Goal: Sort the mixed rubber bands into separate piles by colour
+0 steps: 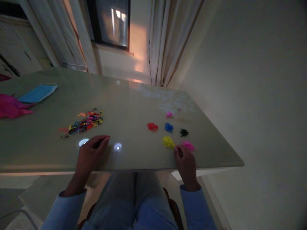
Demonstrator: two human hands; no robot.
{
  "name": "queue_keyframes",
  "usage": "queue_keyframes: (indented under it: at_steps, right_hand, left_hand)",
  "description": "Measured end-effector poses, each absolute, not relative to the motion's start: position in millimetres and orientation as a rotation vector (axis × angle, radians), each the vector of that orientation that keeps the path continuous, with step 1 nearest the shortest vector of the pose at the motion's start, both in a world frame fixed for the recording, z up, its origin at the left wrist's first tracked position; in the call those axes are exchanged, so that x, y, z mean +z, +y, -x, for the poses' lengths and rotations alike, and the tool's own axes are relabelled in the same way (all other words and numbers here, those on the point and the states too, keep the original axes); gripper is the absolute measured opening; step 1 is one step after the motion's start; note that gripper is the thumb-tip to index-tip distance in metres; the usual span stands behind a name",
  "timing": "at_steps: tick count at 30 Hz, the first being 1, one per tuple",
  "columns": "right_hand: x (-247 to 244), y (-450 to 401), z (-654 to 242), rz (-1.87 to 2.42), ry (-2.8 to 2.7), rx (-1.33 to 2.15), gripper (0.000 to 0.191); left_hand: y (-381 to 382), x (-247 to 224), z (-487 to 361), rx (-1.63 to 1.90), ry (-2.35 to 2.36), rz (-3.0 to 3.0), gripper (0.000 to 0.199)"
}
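My left hand [92, 155] rests over the table's near part, thumb and fingers pinched together; anything between the tips is too small to make out. Just beyond it lies a mixed heap of small coloured rubber bands [85, 124]. My right hand [185, 161] is closed in a pinch at the near edge of the yellow rubber bands [168, 142]; what its fingertips hold cannot be made out. Pink rubber bands [188, 145] lie right behind that hand. Farther back are small piles of red bands [152, 127], blue bands [169, 127] and black bands [184, 132].
A bright pink bit [169, 114] and a small clear or whitish item [179, 108] lie beyond the piles. At the far left are a blue face mask [39, 93] and a magenta cloth or bag [13, 106]. The glossy table [129, 118] ends near the right wall.
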State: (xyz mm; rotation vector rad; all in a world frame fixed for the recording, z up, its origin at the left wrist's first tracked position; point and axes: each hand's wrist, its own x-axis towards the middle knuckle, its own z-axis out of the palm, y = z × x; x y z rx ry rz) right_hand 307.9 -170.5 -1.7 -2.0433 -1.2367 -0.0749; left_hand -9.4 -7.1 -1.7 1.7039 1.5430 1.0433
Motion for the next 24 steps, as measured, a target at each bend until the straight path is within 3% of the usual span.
queue_keyframes:
  at_steps: [15, 24]
  right_hand:
    - [5, -172, -298, 1.989, -1.278, -0.083, 0.025]
    - [12, -125, -256, 1.597, -1.773, 0.443, 0.019]
  left_hand:
    - [-9, 1, 8, 1.065, 1.525, -1.736, 0.035]
    - [-9, 1, 5, 1.095, 1.482, -1.784, 0.037]
